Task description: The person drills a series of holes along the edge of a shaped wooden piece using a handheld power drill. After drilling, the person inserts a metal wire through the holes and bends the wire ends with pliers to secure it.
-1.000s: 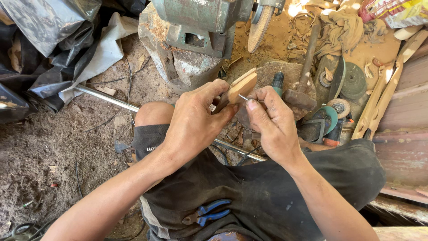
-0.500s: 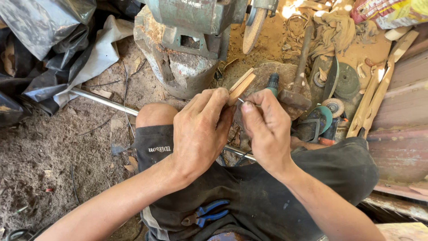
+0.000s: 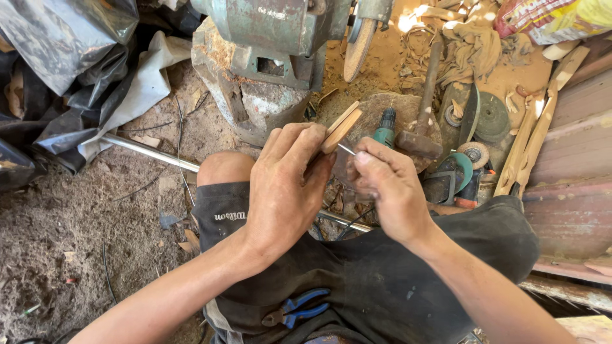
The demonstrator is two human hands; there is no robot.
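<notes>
Your left hand (image 3: 287, 185) is closed around a small flat wood piece (image 3: 340, 129), its pale end sticking up and out past your fingertips, tilted toward the far right. Your right hand (image 3: 389, 188) pinches a thin metal pin (image 3: 345, 149) between thumb and forefinger; the pin's tip touches the wood just below the exposed end. Both hands sit above your knees, close together, nearly touching.

Beyond the hands: a green bench grinder (image 3: 280, 32) on a rough stone block (image 3: 245, 102), its wheel (image 3: 358, 48) at the right side. A hammer (image 3: 422, 108) lies just right of the wood piece, head near, handle running far. A green-tipped tool (image 3: 384, 127) stands between the hammer and the wood. Discs (image 3: 492, 116) and wood strips (image 3: 529, 137) lie further right on sawdust. A metal rod (image 3: 150, 151) crosses the dirt at left, passing under your leg. Black plastic sheeting (image 3: 57, 57) is heaped at far left. Blue-handled pliers (image 3: 296, 309) rest in your lap, near.
</notes>
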